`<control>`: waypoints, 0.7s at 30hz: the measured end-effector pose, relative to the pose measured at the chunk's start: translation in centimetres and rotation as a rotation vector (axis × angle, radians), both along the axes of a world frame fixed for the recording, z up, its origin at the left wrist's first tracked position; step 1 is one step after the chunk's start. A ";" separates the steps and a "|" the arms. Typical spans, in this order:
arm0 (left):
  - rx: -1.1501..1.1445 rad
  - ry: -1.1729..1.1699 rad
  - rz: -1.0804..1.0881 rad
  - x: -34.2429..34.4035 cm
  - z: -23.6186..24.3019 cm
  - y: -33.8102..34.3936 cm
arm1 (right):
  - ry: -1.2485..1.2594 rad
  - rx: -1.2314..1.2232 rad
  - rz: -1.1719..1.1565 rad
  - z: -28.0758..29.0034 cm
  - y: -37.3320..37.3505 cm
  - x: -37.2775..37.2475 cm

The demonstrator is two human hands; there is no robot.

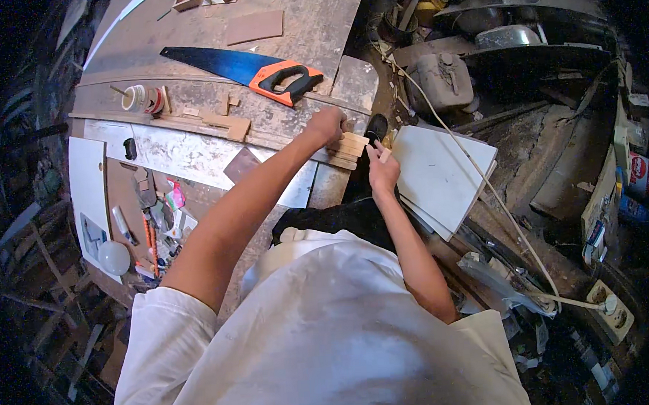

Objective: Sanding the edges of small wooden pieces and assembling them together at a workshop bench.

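My left hand (326, 126) is closed over the near end of a small pale wooden block (354, 143), at the right-hand edge of the workbench. Under and beside that block lie more thin wooden strips (343, 160), their ends sticking out past the bench edge. Just to the right, my right hand (384, 169) has its fingers bent around a small pale wooden piece (385, 156), its fingertips close to the block's end. Whether they touch the block, I cannot tell. A handsaw (250, 72) with a blue blade and orange-black handle lies flat beyond my left hand.
On the bench (186, 27) are a white tub with a stick (140, 100), wooden offcuts (227, 126) and a brown tile (255, 27). White boards (443, 172) lean right of my right hand. A cable (475, 163) runs past them to a power strip (610, 310).
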State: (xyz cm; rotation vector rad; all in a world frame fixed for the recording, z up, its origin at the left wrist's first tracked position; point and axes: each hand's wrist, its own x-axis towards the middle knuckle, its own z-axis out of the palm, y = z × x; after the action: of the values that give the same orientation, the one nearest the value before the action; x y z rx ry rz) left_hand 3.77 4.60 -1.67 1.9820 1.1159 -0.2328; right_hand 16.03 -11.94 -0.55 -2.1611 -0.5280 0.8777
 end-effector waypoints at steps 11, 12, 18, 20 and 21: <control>0.254 0.001 0.185 0.0 0.8 -2.4 | 0.191 0.008 -0.130 0.8 1.8 0.6; 0.255 0.001 0.190 -0.1 0.6 -2.4 | 0.211 -0.001 -0.148 0.6 1.7 0.6; 0.317 -0.015 0.236 0.1 1.8 -3.3 | 0.196 0.021 -0.154 -1.3 1.5 1.1; 0.245 -0.039 0.226 0.0 2.3 -3.4 | 0.212 0.026 -0.166 -1.4 1.4 0.9; 0.249 -0.038 0.227 0.0 2.1 -3.4 | 0.225 0.032 -0.175 -1.5 1.4 0.9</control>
State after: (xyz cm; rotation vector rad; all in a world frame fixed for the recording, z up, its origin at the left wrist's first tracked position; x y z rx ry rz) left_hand 3.81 1.15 0.42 2.0419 1.3873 0.0662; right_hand 16.92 -10.52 -2.09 -2.0119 -0.2357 0.9912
